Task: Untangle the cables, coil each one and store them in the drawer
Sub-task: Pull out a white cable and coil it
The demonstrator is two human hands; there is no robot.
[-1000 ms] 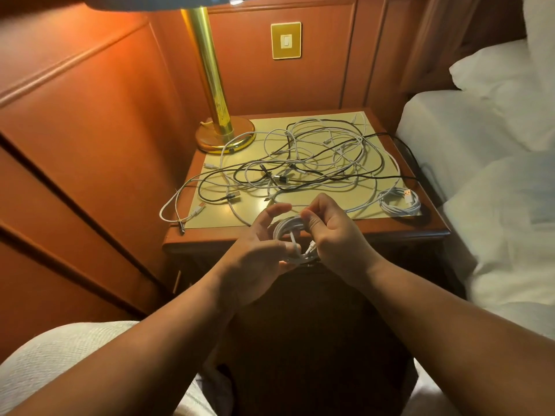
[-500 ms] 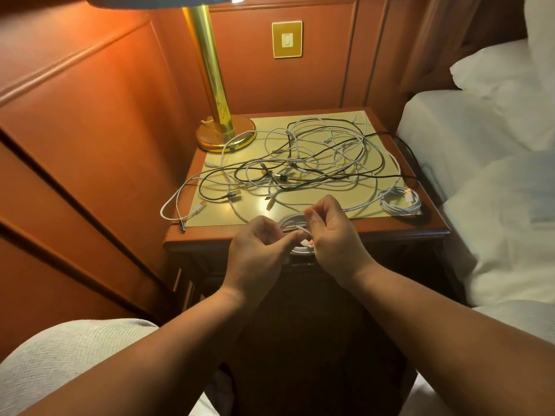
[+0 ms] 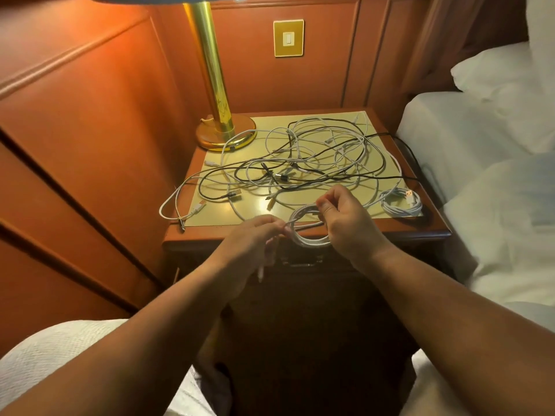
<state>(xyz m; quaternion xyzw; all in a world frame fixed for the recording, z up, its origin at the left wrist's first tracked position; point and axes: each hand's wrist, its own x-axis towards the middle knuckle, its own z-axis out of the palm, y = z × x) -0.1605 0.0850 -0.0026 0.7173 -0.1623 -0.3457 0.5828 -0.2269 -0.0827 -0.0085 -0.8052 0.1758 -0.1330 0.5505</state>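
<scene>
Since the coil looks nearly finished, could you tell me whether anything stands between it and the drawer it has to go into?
Yes: the drawer itself is shut. It sits right below the white coil held by the left hand and the right hand; both hands are occupied, so one must free up to pull its handle.

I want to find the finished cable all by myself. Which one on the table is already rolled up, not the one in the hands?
Look at the nightstand beside the bed. Go to its front right corner, away from the lamp. There lies a small white coil, alone and neatly looped with an orange-tipped plug on top, while the other cables sprawl in a loose black-and-white tangle.
</scene>
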